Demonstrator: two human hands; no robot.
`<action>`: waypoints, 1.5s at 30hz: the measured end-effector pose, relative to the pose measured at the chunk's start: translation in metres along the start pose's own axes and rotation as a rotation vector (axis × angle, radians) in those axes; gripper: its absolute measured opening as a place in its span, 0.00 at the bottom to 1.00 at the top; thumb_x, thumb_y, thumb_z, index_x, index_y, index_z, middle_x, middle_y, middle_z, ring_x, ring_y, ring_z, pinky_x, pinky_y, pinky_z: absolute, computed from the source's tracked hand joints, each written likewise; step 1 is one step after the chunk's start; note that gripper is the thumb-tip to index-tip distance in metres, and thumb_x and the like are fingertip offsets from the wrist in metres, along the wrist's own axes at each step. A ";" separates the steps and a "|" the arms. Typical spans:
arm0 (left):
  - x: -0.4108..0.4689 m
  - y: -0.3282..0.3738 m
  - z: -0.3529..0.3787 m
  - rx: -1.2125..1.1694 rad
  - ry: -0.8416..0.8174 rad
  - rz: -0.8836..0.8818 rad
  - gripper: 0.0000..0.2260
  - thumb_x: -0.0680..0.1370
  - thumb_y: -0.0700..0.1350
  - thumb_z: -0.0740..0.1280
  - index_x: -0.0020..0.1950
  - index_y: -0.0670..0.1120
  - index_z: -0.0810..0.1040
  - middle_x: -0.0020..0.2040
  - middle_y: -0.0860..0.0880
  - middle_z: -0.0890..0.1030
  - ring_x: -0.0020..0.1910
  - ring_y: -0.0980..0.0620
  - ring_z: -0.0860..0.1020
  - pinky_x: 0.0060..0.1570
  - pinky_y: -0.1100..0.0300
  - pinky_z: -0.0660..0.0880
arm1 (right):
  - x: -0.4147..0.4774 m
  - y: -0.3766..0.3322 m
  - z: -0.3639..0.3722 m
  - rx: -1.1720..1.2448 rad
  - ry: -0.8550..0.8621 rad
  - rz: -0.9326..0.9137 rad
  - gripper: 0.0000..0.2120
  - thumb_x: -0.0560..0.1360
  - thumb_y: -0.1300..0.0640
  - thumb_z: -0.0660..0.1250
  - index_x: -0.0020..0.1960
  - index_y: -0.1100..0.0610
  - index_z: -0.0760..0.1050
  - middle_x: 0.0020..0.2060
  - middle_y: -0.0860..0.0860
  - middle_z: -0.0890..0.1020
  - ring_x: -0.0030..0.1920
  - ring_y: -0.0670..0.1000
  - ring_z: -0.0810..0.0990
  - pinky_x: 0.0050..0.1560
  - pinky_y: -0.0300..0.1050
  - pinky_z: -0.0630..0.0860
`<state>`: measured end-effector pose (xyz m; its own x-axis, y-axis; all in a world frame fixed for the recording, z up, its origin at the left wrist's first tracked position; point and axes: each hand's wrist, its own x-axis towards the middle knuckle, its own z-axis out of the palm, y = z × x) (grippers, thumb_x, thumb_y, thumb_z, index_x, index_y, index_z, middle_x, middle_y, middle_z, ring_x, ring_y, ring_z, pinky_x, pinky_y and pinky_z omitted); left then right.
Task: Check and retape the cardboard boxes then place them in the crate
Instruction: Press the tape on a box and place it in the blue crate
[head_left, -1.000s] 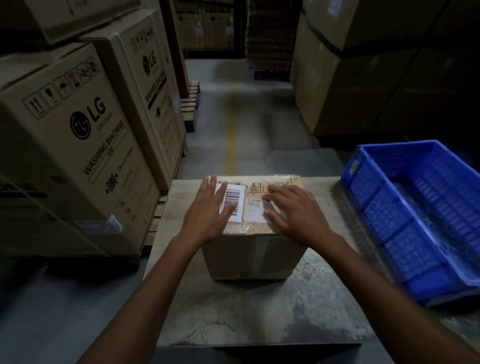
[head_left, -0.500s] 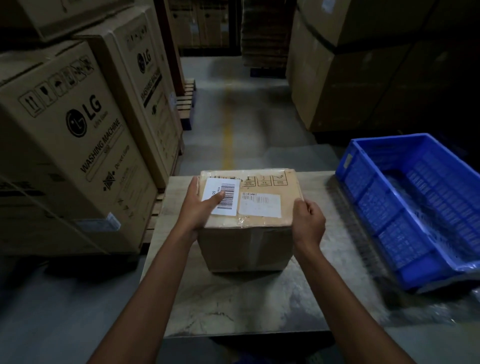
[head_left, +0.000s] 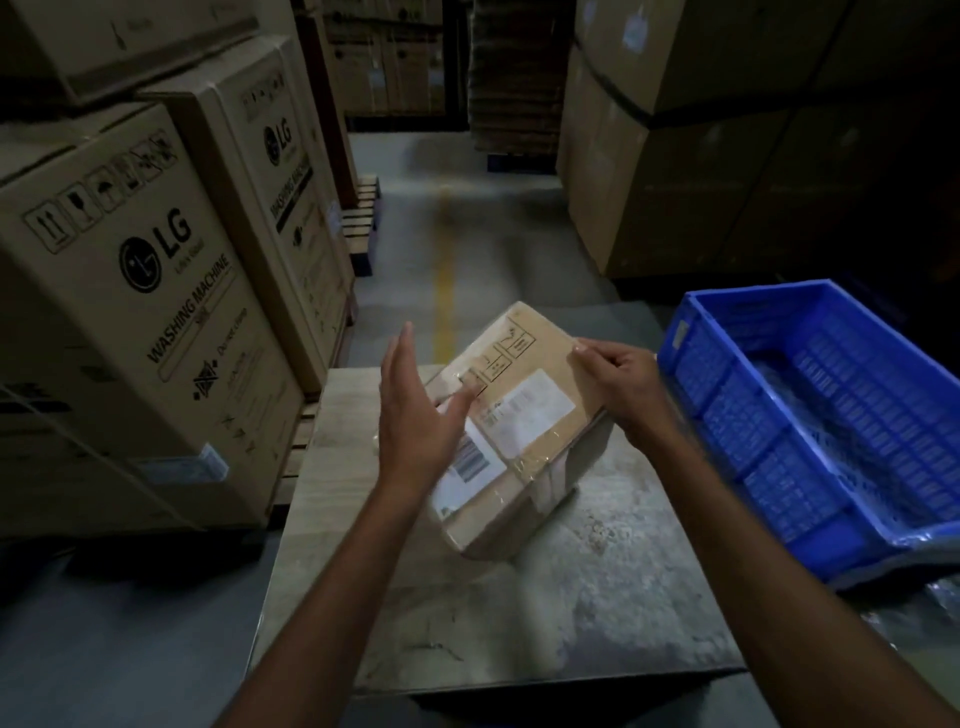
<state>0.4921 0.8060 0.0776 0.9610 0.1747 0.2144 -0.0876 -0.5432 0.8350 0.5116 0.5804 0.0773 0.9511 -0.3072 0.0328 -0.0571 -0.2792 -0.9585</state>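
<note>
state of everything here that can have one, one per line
cardboard box: closed, clear tape over the labelled top, tilted up off flat
left hand: open, fingers straight, at the box's left side
right hand: gripping the box's far right corner
blue crate: open-topped, no box inside, clear plastic in the bottom
table: box above it, worn surface
washing machine cartons: closed, stacked

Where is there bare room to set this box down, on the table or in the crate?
Bare: the near half of the worn grey table top, this side of the tilted small brown cardboard box; the strip left of the left hand. The blue plastic crate shows only clear film. Crowded: the table's far middle, where the right hand pinches the box.
</note>
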 end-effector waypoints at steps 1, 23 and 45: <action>0.009 0.006 -0.006 -0.022 -0.020 -0.016 0.34 0.78 0.53 0.70 0.80 0.55 0.56 0.80 0.51 0.59 0.78 0.48 0.60 0.71 0.46 0.64 | -0.004 -0.002 0.002 0.016 -0.021 -0.014 0.10 0.80 0.50 0.68 0.51 0.55 0.84 0.43 0.49 0.83 0.48 0.58 0.82 0.47 0.54 0.80; -0.047 -0.055 0.011 -0.590 -0.303 -0.430 0.24 0.74 0.22 0.57 0.62 0.41 0.79 0.64 0.49 0.77 0.53 0.62 0.79 0.48 0.67 0.78 | -0.076 0.087 0.039 -0.008 -0.163 -0.247 0.12 0.70 0.61 0.63 0.47 0.57 0.84 0.76 0.48 0.67 0.75 0.44 0.67 0.67 0.34 0.70; -0.089 -0.081 0.041 0.691 -0.424 0.596 0.23 0.81 0.52 0.54 0.67 0.42 0.78 0.67 0.41 0.78 0.67 0.41 0.76 0.65 0.45 0.72 | -0.131 0.098 0.034 -1.018 -0.265 -0.512 0.26 0.82 0.43 0.52 0.71 0.56 0.75 0.71 0.53 0.75 0.75 0.56 0.68 0.73 0.56 0.62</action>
<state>0.4241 0.8009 -0.0297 0.8358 -0.5147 0.1909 -0.5426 -0.8275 0.1443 0.3920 0.6244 -0.0307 0.9601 0.2185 0.1744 0.2488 -0.9522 -0.1770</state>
